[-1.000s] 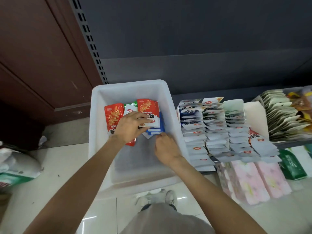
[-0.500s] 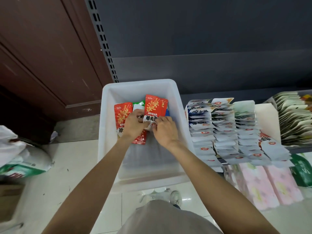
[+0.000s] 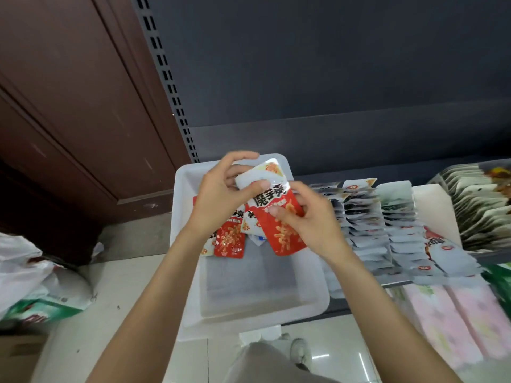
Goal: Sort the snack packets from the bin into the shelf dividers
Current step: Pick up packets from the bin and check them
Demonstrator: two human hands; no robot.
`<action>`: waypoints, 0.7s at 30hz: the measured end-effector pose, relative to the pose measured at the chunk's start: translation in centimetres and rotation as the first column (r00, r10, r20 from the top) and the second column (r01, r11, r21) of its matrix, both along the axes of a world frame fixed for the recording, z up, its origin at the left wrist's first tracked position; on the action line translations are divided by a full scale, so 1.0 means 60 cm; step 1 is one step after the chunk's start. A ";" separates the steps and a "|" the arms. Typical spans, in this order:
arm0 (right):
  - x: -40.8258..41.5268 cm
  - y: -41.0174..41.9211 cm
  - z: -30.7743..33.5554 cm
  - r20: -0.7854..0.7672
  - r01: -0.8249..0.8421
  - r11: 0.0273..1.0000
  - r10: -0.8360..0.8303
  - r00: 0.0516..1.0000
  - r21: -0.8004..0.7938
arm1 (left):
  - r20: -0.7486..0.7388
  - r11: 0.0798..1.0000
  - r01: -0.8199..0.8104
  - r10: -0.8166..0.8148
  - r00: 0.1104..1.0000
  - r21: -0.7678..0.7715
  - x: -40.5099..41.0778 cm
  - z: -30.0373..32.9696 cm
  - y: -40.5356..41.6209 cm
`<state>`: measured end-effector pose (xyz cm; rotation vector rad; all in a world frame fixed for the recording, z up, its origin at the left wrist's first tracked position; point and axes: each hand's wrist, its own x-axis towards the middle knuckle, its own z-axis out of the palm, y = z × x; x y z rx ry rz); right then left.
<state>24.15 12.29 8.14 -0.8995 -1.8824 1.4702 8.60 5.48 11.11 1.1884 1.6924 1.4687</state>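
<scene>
Red snack packet [image 3: 279, 225] held up over the far half of the white bin [image 3: 257, 308], between both hands. Long axis runs near-to-far, tilted with the far end leaning left; pale top edge far, red body near. A second pale packet appears to sit behind its far end (glare, cannot separate them surely).

Left hand [image 3: 221, 200] on the far-left end: thumb pressed on the pale top, other fingers curled behind, so a pinch hold. Right hand [image 3: 309, 219] on the right edge, fingers [image 3: 276, 211] curled across the red face, thumb hidden. Both grip the same packet.

More packets lie in the bin below the hands: another red packet [image 3: 231, 239] to the left, a blue-white corner just visible under the held one. Near half of the bin shows bare floor.

Key relation: the shelf rows [image 3: 370, 225] of grey-white packets stand just right of the bin, so the right hand is nearer. My guess is that the packet must travel right and go in upright, long axis turned to match the rows. No red row is clearly visible, though a red-marked packet [image 3: 437, 241] lies at the rows' near right.

Room: dark shelf back panel, slotted upright [image 3: 171, 87], brown door panel left, pale tiled floor, plastic bags [image 3: 33, 277] at left, pink packs [image 3: 448, 324] on the lower shelf.
</scene>
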 end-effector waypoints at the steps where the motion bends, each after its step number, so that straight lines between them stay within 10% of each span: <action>1: 0.022 0.001 0.008 -0.106 0.056 0.986 -0.073 0.992 -0.155 | 0.087 0.999 0.039 -0.037 0.996 -0.028 0.010 0.004 0.010; 5: 0.120 0.016 0.019 -0.321 0.125 0.842 -0.332 0.887 -0.525 | 0.166 0.929 0.353 -0.333 0.928 -0.112 0.087 -0.004 0.057; 9: 0.228 0.037 0.038 -0.434 0.198 0.837 -0.450 0.781 -0.511 | -0.084 0.891 0.450 -0.453 0.887 -0.055 0.211 -0.015 0.113; 14: 0.403 0.085 0.051 -0.274 0.641 0.757 -0.595 0.756 0.125 | -0.487 0.908 0.411 -0.327 0.810 0.075 0.353 -0.031 0.202; 17: 0.502 0.119 0.034 -0.012 0.481 0.690 -0.565 0.825 0.541 | -0.609 0.913 0.392 -0.246 0.754 0.116 0.414 -0.056 0.253; 21: 0.553 0.147 -0.024 0.177 0.325 0.628 -0.602 0.779 0.707 | -0.713 0.923 0.380 -0.230 0.663 0.055 0.468 -0.106 0.292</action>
